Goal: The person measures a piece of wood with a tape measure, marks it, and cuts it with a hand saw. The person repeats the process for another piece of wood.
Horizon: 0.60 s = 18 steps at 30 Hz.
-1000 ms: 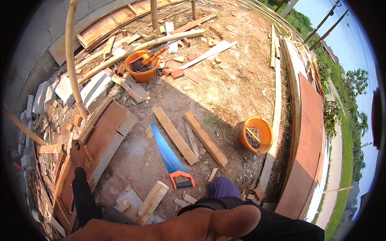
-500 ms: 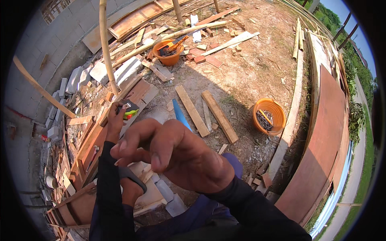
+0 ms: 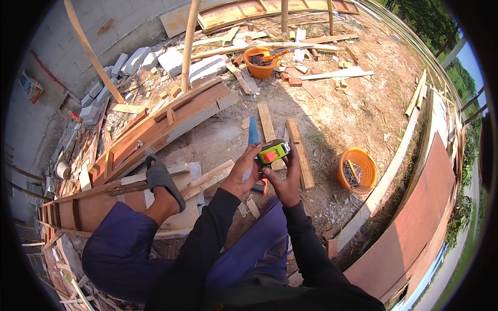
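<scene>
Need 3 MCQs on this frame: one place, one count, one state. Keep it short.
1. Where is the tape measure?
A. in a bucket
B. between both hands
C. under the sandal

2. How many orange buckets show?
A. one
B. two
C. four

3. The sandalled foot is:
A. resting on a board
B. lifted in air
C. inside a bucket

Key: 1 B, left hand and right hand grip it. 2 B, near bucket and far bucket. 3 A, the sole lies on the board.

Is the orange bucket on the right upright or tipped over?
Upright: the orange bucket stands on the dirt with its round mouth facing up, dark small pieces and a yellow-handled tool lying inside.
</scene>
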Tool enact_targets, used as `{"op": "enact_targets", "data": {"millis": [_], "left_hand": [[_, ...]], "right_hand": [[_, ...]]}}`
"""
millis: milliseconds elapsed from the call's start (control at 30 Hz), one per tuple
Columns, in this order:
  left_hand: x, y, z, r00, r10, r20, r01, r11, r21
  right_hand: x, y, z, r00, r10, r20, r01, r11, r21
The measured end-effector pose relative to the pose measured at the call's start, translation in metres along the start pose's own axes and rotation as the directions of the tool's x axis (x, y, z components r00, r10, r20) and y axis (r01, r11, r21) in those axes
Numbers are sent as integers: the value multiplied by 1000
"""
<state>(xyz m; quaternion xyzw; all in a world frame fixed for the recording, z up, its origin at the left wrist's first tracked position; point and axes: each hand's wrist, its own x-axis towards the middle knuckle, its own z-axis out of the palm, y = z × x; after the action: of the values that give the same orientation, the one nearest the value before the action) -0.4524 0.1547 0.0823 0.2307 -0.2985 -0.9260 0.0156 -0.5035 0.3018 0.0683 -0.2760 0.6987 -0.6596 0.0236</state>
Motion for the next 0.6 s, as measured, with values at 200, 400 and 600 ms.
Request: {"op": "enact_targets", "data": {"millis": [200,400,600], "left_hand": [[-13,-24,-8,985,-169,-27,171,968,186],[-54,-61,-77,895,192,-402,134,745,654],[-71,-92,-127,902,-73,-426,286,840,461]], "right_hand": [[0,38,21,982,172,-78,-141,941,307],[-47,77,7,806,391,445,-532,807,255],[-113,87,25,617,452,644,-501,857,-122]]}}
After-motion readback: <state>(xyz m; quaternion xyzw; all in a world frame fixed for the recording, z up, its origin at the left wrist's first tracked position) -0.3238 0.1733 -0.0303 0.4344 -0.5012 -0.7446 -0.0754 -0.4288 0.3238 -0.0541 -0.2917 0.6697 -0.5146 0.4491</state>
